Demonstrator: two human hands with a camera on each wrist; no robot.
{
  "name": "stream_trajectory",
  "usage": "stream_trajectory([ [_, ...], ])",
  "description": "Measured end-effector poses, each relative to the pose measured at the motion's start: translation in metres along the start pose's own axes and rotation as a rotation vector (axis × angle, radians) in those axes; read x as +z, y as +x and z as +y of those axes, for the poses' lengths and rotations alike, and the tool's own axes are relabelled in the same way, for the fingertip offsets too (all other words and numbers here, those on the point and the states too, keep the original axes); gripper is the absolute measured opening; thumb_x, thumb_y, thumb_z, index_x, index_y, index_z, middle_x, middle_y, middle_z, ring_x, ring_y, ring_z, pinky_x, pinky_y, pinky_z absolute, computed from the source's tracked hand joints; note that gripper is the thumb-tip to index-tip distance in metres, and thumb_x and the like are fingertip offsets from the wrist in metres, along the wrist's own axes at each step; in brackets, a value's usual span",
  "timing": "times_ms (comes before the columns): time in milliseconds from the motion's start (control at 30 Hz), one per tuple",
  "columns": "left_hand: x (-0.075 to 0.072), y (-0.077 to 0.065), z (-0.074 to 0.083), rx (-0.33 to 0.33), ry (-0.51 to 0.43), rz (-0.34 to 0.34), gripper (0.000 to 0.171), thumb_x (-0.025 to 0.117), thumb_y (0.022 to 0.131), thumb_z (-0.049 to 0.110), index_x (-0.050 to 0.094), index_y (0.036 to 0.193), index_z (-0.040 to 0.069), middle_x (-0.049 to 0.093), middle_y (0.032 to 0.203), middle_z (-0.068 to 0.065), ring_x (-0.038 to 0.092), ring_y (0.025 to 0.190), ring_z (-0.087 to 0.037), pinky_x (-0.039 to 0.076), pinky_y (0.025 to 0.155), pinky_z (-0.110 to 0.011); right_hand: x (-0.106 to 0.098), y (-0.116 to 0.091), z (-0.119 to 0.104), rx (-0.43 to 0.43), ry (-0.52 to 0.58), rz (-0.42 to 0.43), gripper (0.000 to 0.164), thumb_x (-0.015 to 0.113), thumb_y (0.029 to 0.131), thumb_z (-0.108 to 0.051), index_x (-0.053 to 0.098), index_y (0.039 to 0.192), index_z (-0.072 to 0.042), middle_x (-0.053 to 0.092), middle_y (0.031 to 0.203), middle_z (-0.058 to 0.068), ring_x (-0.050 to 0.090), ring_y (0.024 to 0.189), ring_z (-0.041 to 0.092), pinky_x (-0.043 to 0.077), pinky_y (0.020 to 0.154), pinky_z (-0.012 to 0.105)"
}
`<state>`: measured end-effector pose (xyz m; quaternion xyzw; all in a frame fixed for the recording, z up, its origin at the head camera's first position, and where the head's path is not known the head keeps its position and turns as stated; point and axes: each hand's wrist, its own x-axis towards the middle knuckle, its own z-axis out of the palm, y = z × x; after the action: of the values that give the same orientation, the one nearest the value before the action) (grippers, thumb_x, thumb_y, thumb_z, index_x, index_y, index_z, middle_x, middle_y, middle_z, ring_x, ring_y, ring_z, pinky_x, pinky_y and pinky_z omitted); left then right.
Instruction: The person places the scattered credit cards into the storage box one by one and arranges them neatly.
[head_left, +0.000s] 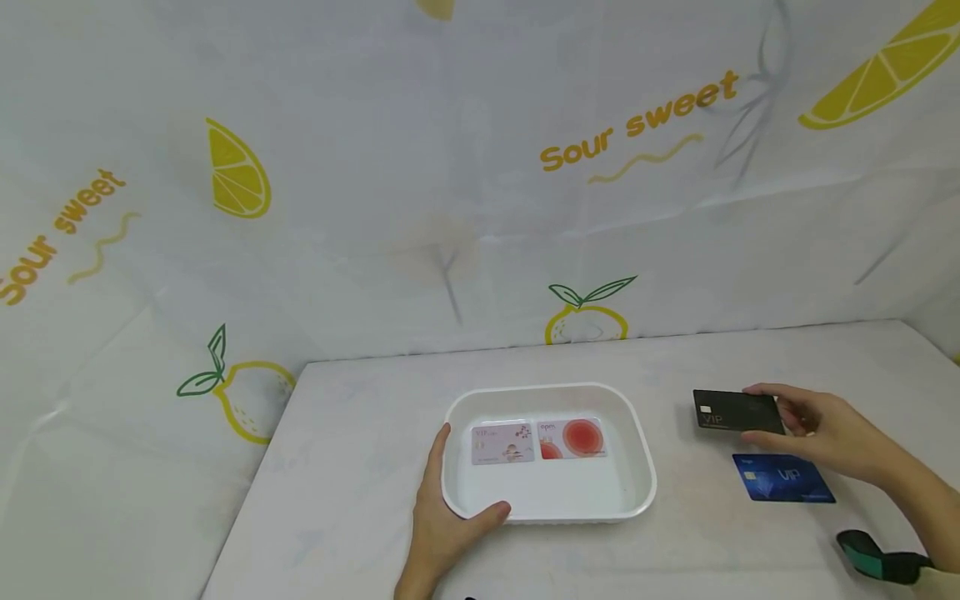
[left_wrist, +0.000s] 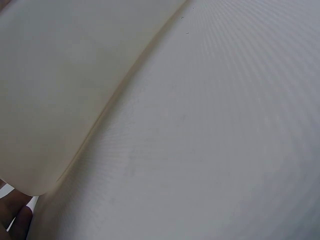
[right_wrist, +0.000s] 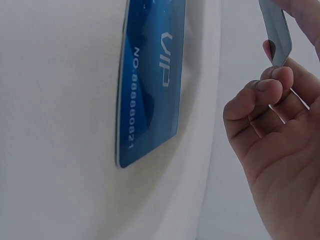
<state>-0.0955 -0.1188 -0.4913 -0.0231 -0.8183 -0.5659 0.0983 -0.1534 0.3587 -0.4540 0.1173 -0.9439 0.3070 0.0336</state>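
Clearly apart from the left hand (head_left: 441, 525), the right hand (head_left: 832, 429) pinches a black card (head_left: 731, 410), a blue card (head_left: 783, 479) just on its near side. The left hand lies spread against a white tray (head_left: 558, 493) with two printed cards (head_left: 502, 446) inside, beyond its thumb

black card (head_left: 727, 410): partly hidden by right hand (head_left: 831, 429) | right wrist view: blue card (right_wrist: 152, 87) cut at top
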Motion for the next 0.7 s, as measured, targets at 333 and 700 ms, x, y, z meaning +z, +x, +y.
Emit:
stream_trajectory([
  [333,0.001,0.001,-0.001,0.017,0.010,0.005,0.121,0.095,0.059,0.038,0.031,0.161,0.025,0.061,0.142,-0.006,0.061,0.109,-0.019,0.050,0.085,-0.026,0.001,0.000,-0.004,-0.023,0.033,0.007,0.057,0.085,0.082,-0.015,0.058,0.129,0.003,0.038,0.075,-0.005,0.035,0.063,0.006,0.028,0.054,0.027],
  [700,0.001,0.001,-0.001,0.011,0.016,0.010,0.121,0.095,0.059,0.037,0.031,0.161,0.024,0.060,0.143,-0.004,0.061,0.109,-0.017,0.050,0.085,-0.026,0.002,0.001,-0.017,-0.024,0.053,0.004,0.058,0.086,0.080,-0.015,0.060,0.130,0.001,0.039,0.075,-0.006,0.037,0.063,0.005,0.028,0.054,0.027],
])
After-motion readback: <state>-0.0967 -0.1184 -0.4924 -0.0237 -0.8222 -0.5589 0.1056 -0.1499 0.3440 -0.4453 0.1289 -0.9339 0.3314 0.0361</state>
